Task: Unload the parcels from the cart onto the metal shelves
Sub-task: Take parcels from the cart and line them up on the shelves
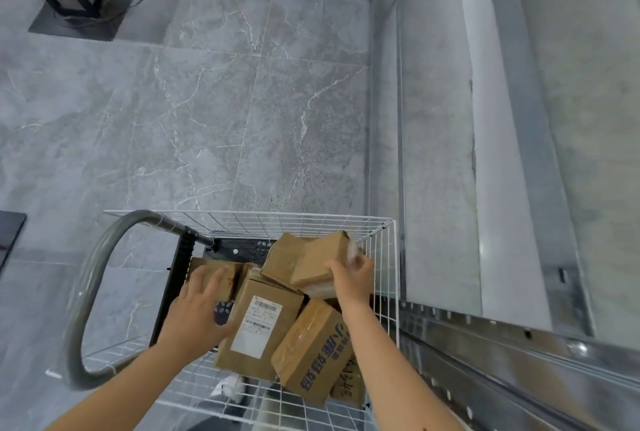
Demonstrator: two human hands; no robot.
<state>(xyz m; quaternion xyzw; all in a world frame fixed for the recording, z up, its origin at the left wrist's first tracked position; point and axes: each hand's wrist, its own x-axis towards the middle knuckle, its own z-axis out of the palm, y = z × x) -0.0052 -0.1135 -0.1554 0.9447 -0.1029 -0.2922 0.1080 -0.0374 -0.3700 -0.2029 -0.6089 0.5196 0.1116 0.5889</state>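
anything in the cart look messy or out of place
The parcels lie jumbled and tilted against each other in the wire cart, not stacked. A crumpled white scrap sits loose at the near edge.

white shipping label unreadable, box print illegible

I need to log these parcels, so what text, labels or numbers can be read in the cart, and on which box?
White shipping label with barcodes on the middle box: print too small and blurred to read.
Large dark blue characters on the right front box: upside down and blurred, not readable.
Handwritten dark marks on the box under it: illegible.
Box in the right hand and box under the left hand: no text visible.
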